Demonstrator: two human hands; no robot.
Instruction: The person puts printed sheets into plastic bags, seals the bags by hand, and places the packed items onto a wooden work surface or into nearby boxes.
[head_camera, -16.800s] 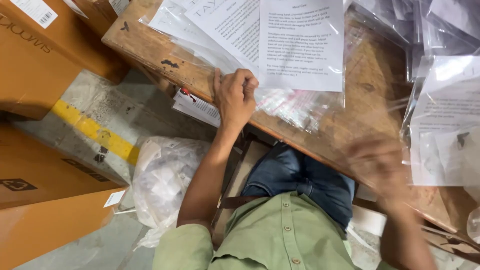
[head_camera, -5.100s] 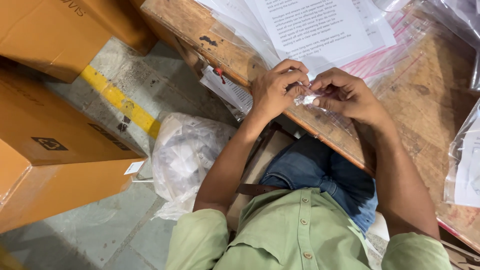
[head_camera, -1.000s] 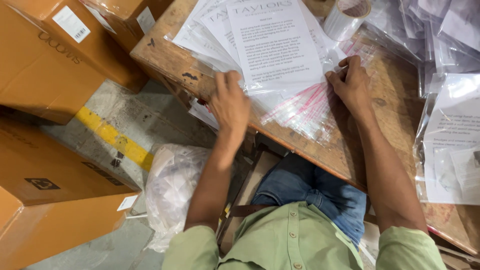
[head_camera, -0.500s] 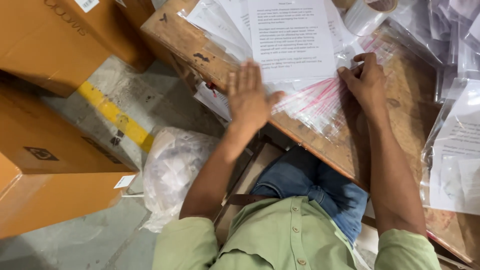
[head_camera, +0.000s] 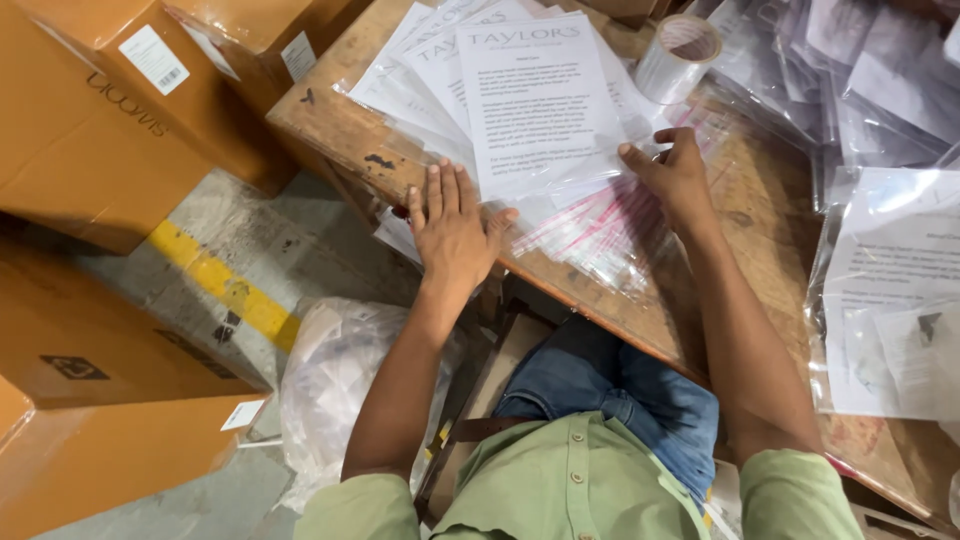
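A: Looking down, what do the two hands do?

B: The left hand (head_camera: 452, 225) lies flat with the fingers spread. It grasps nothing; the palm presses on the near edge of the wooden table (head_camera: 700, 320), and the fingertips touch the stack of clear bags (head_camera: 590, 225) with red zip strips.

A: And the other one?

B: The right hand (head_camera: 672, 170) is also released. Its fingers rest on the same stack, at the right edge of the printed sheet (head_camera: 540, 100), which lies on top. So the stack sits between the two hands and under their fingertips.

A: What is around them?

B: Just beyond the right hand stands a roll of clear tape (head_camera: 678, 55). Further to the right of this hand there are more bags with paper inside (head_camera: 890, 300). To the left of the left hand, below the table, brown cardboard boxes (head_camera: 110, 130) stand on the floor. Under the left forearm a crumpled plastic bag (head_camera: 335, 385) lies on the floor.
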